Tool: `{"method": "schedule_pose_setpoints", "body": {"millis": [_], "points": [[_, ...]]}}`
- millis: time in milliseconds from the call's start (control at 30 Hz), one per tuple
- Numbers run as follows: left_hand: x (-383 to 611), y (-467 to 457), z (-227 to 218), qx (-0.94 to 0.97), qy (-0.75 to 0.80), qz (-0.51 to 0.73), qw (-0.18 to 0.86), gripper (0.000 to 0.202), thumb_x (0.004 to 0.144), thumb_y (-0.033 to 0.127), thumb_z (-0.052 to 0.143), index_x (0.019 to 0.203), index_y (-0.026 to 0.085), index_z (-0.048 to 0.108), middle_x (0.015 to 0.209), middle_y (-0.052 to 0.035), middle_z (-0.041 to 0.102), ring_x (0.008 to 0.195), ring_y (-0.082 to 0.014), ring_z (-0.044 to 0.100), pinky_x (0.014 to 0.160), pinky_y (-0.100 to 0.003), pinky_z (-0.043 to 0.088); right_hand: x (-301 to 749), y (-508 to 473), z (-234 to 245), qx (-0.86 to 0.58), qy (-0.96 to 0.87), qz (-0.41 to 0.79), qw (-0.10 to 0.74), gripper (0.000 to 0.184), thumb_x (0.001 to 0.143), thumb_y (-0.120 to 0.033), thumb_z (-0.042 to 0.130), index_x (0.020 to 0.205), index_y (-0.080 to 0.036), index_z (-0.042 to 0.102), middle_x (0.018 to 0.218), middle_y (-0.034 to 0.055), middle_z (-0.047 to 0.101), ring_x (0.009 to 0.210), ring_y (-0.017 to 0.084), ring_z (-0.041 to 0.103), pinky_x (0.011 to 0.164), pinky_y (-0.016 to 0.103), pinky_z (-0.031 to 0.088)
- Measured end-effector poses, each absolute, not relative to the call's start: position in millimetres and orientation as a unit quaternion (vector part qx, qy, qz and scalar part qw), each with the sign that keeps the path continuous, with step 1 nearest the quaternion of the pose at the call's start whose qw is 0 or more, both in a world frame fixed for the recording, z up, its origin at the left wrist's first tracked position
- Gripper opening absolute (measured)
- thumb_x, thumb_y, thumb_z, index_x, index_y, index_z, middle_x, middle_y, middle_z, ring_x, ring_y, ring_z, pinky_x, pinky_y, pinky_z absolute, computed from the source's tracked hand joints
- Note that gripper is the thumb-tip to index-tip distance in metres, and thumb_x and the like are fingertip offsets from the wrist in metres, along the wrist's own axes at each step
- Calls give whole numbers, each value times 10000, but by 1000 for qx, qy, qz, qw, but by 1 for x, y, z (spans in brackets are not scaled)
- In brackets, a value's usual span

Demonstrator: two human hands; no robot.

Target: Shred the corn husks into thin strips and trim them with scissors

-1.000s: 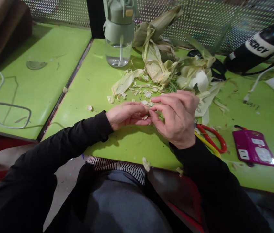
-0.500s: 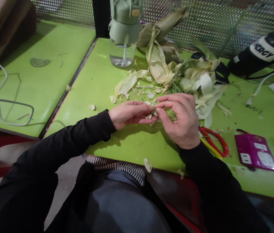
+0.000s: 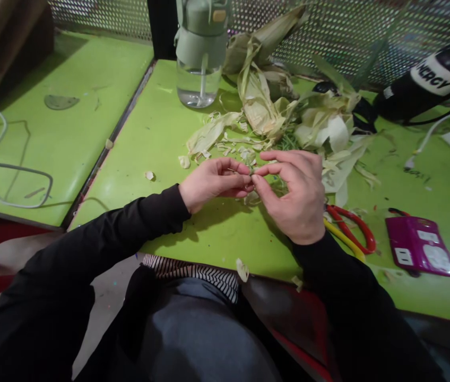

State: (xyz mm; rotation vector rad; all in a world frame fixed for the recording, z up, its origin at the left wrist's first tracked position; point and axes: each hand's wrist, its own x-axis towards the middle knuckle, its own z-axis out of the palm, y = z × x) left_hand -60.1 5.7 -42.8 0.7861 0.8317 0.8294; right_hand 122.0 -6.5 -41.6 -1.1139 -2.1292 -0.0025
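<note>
Over the green table, my left hand (image 3: pixel 219 181) and my right hand (image 3: pixel 294 193) meet at their fingertips. Both are closed in a pinch around something small, partly green, that the fingers mostly hide. Just beyond them lie dry corn husks (image 3: pixel 262 111), with pale torn husk scraps (image 3: pixel 231 142) strewn in front. Green stringy bits (image 3: pixel 286 140) show behind my right hand. Close to that wrist are pliers with red and yellow handles (image 3: pixel 352 228), their jaws hidden by the hand.
A water bottle (image 3: pixel 199 63) stands behind the scraps. On the right are a purple device (image 3: pixel 422 245), a black bottle (image 3: pixel 427 82) and a white cable (image 3: pixel 424 140). A gap (image 3: pixel 107 140) splits the green tabletops (image 3: pixel 101 69). Perforated mesh (image 3: pixel 368 37) closes the back.
My left fingers have curled from a flatter, cupped pose into a pinch with the thumb against them. My right hand stays nearly in place. The view has shifted slightly.
</note>
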Motion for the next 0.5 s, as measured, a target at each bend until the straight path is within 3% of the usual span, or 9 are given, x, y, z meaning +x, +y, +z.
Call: {"method": "schedule_pose_setpoints", "body": {"millis": [133, 200, 333, 400, 500], "points": [[-59, 4, -47, 442, 396, 371, 715, 107, 920, 56, 628, 863, 126, 571, 721, 12, 662, 669, -66, 663, 684, -202, 557, 121, -4, -44, -425, -829, -3, 363, 18, 926, -300, 683, 938, -287, 682, 1159, 91, 759, 1114, 361, 652, 960, 597, 499], [-59, 3, -49, 495, 396, 372, 678, 109, 914, 55, 624, 861, 134, 570, 724, 24, 642, 654, -55, 635, 659, -185, 539, 120, -3, -46, -420, -825, 12, 378, 72, 901, -312, 725, 923, -250, 694, 1100, 92, 776, 1063, 335, 679, 932, 564, 520], [-60, 4, -48, 523, 396, 373, 656, 91, 936, 109, 612, 877, 146, 553, 797, 13, 633, 708, -63, 646, 626, -172, 510, 121, -1, -46, -435, -778, 106, 441, 75, 926, -257, 686, 859, -225, 699, 992, 71, 781, 987, 276, 713, 918, 505, 551], [-62, 5, -44, 508, 392, 372, 670, 98, 966, 130, 574, 882, 153, 527, 825, 7, 634, 719, -62, 656, 613, -166, 494, 123, -1, -44, -433, -774, 112, 448, 85, 931, -223, 652, 987, -236, 716, 1109, 86, 759, 1081, 292, 693, 959, 524, 543], [-66, 6, -38, 518, 380, 362, 676, 92, 974, 144, 562, 896, 164, 517, 805, 10, 635, 690, -63, 641, 598, -173, 475, 126, -1, -41, -399, -829, 83, 382, 438, 924, -170, 614, 1348, -275, 614, 1331, 89, 686, 1237, 326, 618, 1017, 588, 510]]}}
